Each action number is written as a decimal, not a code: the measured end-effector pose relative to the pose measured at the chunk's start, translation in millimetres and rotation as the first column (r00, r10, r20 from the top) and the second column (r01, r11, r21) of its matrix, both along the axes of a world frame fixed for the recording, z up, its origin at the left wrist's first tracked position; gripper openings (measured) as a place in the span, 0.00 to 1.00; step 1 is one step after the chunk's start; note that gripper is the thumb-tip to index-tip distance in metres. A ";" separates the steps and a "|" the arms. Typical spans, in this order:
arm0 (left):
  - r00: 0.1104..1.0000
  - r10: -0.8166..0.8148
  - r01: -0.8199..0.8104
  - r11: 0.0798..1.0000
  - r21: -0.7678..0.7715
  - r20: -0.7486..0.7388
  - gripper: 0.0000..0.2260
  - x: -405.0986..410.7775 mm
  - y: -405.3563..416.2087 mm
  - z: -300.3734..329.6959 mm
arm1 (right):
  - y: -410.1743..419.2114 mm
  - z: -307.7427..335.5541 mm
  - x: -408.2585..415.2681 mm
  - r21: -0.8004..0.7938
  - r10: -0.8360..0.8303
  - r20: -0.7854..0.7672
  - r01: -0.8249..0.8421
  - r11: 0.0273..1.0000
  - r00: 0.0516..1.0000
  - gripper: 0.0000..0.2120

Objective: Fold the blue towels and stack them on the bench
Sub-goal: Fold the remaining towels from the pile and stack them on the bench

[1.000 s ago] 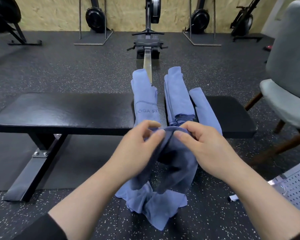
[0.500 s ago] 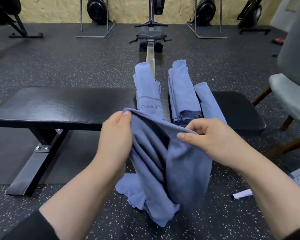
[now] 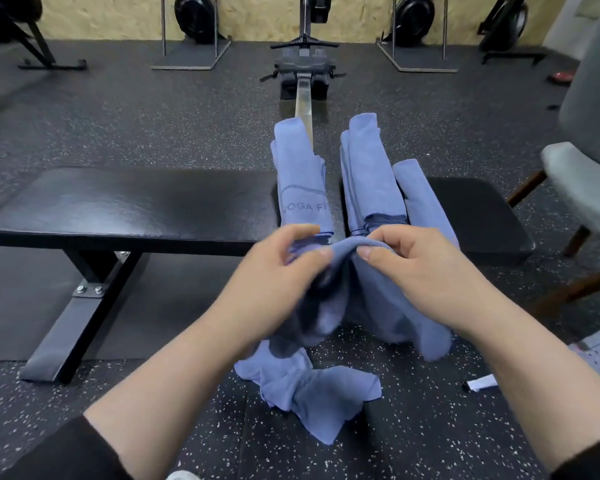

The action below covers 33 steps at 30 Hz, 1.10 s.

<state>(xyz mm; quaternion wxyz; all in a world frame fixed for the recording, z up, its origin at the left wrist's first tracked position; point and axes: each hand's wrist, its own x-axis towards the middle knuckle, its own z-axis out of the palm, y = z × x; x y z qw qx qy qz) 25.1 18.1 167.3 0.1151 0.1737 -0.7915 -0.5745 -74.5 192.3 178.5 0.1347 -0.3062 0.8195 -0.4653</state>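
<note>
Right now I've both hands, left hand [image 3: 274,271] and right hand [image 3: 416,268], pinching the limp blue cloth towel [image 3: 326,386] edge, long axis hanging floorward, black padded bench [image 3: 136,202] just ahead.

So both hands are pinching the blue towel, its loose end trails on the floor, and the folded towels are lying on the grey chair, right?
Not quite. In the head view the folded towels lie across the black bench, not on the grey chair. The rest holds: left hand and right hand both pinch the blue towel, whose loose end trails on the floor.
</note>
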 end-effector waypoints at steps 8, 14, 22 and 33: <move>0.998 -0.058 0.054 0.936 -0.348 0.001 0.15 -5.9 4.7 -9.3 | -6.4 4.7 7.1 -0.081 0.082 0.097 -0.074 0.994 0.992 0.05; 0.977 0.209 -0.205 0.975 0.085 -0.043 0.20 -6.4 -18.0 -6.2 | 7.5 5.4 0.2 0.026 -0.006 0.134 0.002 1.000 0.991 0.15; 0.976 0.216 -0.214 0.966 0.144 0.002 0.17 -5.0 -18.1 -4.5 | -0.6 4.3 2.6 -0.248 -0.012 0.333 0.100 0.963 0.943 0.10; 0.997 0.059 -0.065 0.985 0.160 0.042 0.20 -5.8 0.2 4.3 | -14.4 -4.0 9.3 -0.109 -0.039 -0.047 0.034 0.993 0.998 0.09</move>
